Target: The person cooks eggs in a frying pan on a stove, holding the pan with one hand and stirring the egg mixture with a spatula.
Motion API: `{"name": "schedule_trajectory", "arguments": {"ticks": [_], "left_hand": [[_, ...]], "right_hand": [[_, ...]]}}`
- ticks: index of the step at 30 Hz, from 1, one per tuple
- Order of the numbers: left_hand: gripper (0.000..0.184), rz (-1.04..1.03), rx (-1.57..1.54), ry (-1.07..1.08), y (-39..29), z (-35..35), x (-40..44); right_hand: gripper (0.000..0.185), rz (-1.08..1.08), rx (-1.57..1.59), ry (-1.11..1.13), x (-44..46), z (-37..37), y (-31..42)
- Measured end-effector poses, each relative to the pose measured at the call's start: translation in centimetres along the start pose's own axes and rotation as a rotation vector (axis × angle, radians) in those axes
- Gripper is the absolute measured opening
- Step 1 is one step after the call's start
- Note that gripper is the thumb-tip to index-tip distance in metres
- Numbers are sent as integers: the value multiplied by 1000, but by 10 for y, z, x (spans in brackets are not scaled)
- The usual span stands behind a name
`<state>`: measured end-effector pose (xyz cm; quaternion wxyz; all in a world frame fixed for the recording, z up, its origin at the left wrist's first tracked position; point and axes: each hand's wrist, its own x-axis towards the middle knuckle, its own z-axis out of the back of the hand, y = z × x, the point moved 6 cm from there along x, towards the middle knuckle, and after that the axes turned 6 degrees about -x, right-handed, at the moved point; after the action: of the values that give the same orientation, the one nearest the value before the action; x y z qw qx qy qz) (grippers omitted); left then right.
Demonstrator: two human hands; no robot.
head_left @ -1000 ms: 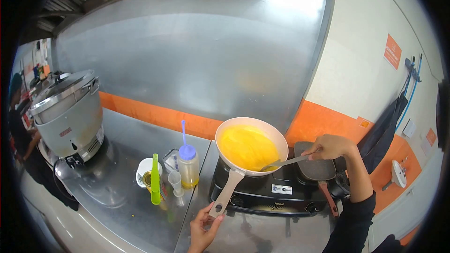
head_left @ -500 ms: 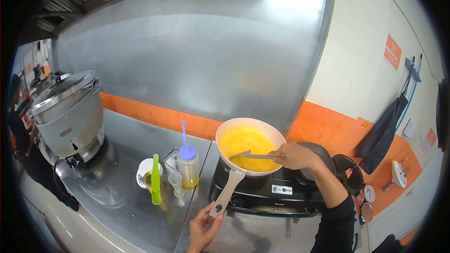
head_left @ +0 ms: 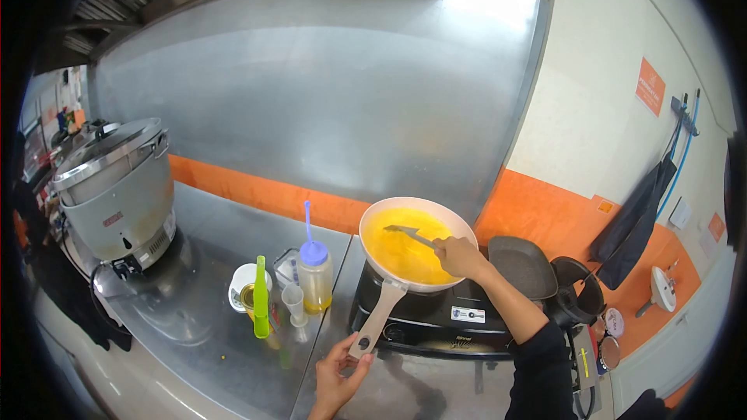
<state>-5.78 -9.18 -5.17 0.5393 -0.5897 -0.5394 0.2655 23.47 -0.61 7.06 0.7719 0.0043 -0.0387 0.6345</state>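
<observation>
A light pink frying pan with yellow liquid egg in it rests on the left burner of a black gas stove. My left hand pinches the end of the pan's beige handle, which points toward me. Above the pan's right side, my right hand is closed on a grey spatula, whose blade lies in the egg near the upper left of the pan. A dark square pan sits on the right burner.
Left of the stove stand a squeeze bottle, a clear measuring cup, a white bowl and green tongs. A large rice cooker is farther left, a person beyond it. Black pots stand at right.
My right hand has swept left over the pan, then slightly up, carrying the spatula blade to the egg's upper left. My left hand keeps its hold on the handle.
</observation>
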Motion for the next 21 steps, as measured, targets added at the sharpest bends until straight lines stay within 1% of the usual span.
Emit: {"name": "schedule_trajectory", "arguments": {"ticks": [2,3,5,9,11,12,14,15,17,18,20,21], "left_hand": [[47,-4,1,0,0,-1,1],[47,-3,0,-6,0,-1,1],[46,0,-1,-9,0,-1,0],[46,15,-7,-10,1,0,-1],[46,9,-18,-11,2,-1,0],[46,9,-28,-15,2,-1,-1],[47,10,-40,-17,3,-1,-1],[46,13,-41,-17,3,0,-1],[46,16,-41,-16,3,0,-1],[46,25,-38,-18,2,0,-1],[46,35,-36,-18,3,0,-1],[45,27,-28,-9,3,0,-1]], "right_hand": [[31,128,36,12,-14,2,8],[31,126,35,10,-19,7,7],[35,196,43,82,-33,14,10],[36,220,65,154,-60,44,10],[34,215,75,253,-72,58,7],[34,209,76,253,-74,61,1],[34,288,54,261,-79,67,-10],[34,286,54,261,-82,74,-13],[31,251,0,369,-91,85,-20],[31,250,0,368,-95,90,-24],[28,151,-60,386,-100,96,-36],[28,150,-60,387,-102,99,-35]]}}
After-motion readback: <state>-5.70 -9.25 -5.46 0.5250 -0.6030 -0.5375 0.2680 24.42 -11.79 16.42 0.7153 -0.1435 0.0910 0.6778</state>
